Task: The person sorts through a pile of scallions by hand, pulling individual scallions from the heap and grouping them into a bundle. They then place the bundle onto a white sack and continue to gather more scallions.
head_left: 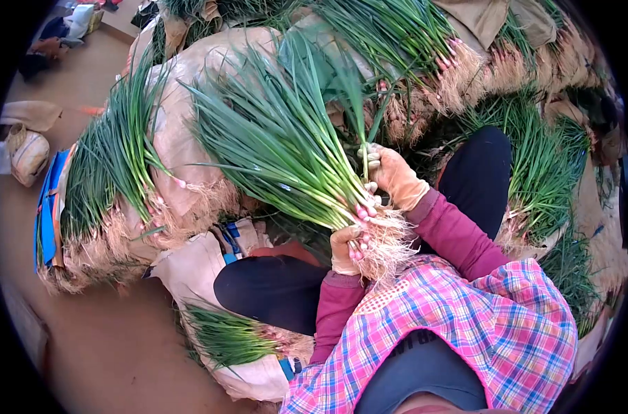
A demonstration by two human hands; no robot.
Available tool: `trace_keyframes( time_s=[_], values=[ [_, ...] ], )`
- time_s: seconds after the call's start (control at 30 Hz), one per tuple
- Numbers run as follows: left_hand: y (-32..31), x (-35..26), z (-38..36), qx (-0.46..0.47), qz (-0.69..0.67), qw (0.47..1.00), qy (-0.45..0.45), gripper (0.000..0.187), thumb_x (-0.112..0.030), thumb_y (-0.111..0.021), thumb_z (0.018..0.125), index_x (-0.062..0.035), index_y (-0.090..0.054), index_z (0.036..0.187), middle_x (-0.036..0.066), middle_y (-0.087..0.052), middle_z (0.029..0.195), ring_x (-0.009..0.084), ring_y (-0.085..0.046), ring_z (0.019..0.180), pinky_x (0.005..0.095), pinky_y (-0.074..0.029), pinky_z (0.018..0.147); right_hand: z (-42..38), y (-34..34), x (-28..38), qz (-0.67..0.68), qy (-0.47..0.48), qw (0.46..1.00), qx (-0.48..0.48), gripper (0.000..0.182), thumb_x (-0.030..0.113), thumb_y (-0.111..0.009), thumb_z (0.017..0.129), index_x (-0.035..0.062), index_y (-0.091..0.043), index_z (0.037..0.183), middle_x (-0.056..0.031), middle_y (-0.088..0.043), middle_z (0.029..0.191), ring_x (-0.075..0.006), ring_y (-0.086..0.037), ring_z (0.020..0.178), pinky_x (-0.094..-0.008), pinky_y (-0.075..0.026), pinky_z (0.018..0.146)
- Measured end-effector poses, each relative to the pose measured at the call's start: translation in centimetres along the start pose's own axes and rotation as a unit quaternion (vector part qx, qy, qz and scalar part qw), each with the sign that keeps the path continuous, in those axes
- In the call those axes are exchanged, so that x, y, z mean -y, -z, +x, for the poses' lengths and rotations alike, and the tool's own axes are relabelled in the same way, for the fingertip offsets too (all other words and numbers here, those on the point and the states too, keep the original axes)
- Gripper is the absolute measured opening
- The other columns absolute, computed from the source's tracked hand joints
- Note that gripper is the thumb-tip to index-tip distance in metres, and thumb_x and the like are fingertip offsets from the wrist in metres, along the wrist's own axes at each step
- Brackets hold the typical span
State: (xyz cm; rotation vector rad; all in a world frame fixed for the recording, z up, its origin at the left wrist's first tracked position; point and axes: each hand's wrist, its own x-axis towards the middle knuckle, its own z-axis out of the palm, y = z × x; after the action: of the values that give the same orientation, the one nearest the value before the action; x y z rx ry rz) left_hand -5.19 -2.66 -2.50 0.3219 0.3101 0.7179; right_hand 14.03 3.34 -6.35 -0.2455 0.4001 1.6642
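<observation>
My left hand (344,252), in a pale glove, is closed round the root end of a large bunch of spring onions (303,155). Its green leaves fan out to the upper left, and pinkish bulbs and pale stringy roots (384,243) hang over my lap. On the bunch's right side, my gloved right hand (395,178) has its fingers closed on a few spring onion stalks (359,131) held slightly apart from the rest. The lower ends of those stalks are partly hidden by the fingers.
More spring onions lie in rows on sacking at the left (113,159), at the top (403,34) and at the right (542,165). A small bunch (231,334) rests on a pale sack (224,376) beside my knee. Brown floor (134,345) shows at the lower left.
</observation>
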Motion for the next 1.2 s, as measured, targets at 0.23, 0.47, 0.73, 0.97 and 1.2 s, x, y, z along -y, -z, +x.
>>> trace_keyframes(
  time_s=[0.23, 0.47, 0.73, 0.97, 1.2],
  values=[
    [1.4, 0.0, -1.9, -0.003, -0.006, 1.0, 0.02, 0.077, -0.012, -0.064, 0.056, 0.0004, -0.043, 0.129, 0.016, -0.047, 0.122, 0.0237, -0.052, 0.104, 0.0412, -0.046, 0.095, -0.9, 2.3, 8.1, -0.736, 0.206, 0.594, -0.251, 0.019, 0.022, -0.062, 0.087, 0.0029, -0.057, 0.087, -0.0069, -0.058, 0.067, -0.016, -0.056, 0.057, -0.0298, -0.047, 0.051],
    [-0.2, -0.4, -2.2, -0.053, 0.011, 0.998, 0.023, 0.072, -0.013, -0.063, 0.059, 0.0085, -0.043, 0.125, 0.018, -0.053, 0.112, 0.0226, -0.054, 0.101, 0.032, -0.044, 0.096, 5.8, -16.8, 2.4, -0.875, 0.455, 0.152, 0.064, 0.029, 0.021, -0.065, 0.084, 0.0112, -0.063, 0.111, -0.0097, -0.061, 0.106, -0.0313, -0.06, 0.098, -0.0404, -0.048, 0.082],
    [0.0, -1.3, -2.9, -0.038, -0.017, 0.996, 0.072, 0.083, -0.008, -0.065, 0.065, 0.0126, -0.029, 0.136, 0.014, -0.053, 0.099, 0.0122, -0.057, 0.081, 0.015, -0.052, 0.056, 16.8, -20.8, 0.6, -0.968, 0.212, 0.061, 0.122, 0.027, 0.023, -0.07, 0.075, 0.0074, -0.067, 0.096, -0.0142, -0.066, 0.098, -0.0341, -0.061, 0.097, -0.0416, -0.048, 0.084],
    [2.8, -0.9, -3.3, -0.02, -0.042, 0.992, 0.12, 0.08, -0.006, -0.066, 0.068, 0.0071, -0.031, 0.138, 0.011, -0.054, 0.098, 0.0098, -0.056, 0.063, 0.0169, -0.048, 0.051, 18.6, -20.8, 4.9, -0.918, 0.302, 0.238, 0.096, 0.026, 0.018, -0.062, 0.082, 0.0113, -0.065, 0.107, -0.0186, -0.066, 0.097, -0.0357, -0.063, 0.092, -0.0405, -0.048, 0.081],
    [3.1, -1.1, -3.5, -0.037, -0.029, 0.988, 0.145, 0.082, -0.003, -0.065, 0.068, 0.0047, -0.028, 0.14, 0.01, -0.053, 0.102, 0.0102, -0.055, 0.065, 0.0181, -0.049, 0.053, 18.9, -21.9, 5.7, -0.943, 0.263, 0.101, 0.177, 0.044, 0.009, -0.061, 0.084, 0.0191, -0.056, 0.127, -0.0182, -0.066, 0.102, -0.0359, -0.062, 0.095, -0.0416, -0.05, 0.083]
  ],
)
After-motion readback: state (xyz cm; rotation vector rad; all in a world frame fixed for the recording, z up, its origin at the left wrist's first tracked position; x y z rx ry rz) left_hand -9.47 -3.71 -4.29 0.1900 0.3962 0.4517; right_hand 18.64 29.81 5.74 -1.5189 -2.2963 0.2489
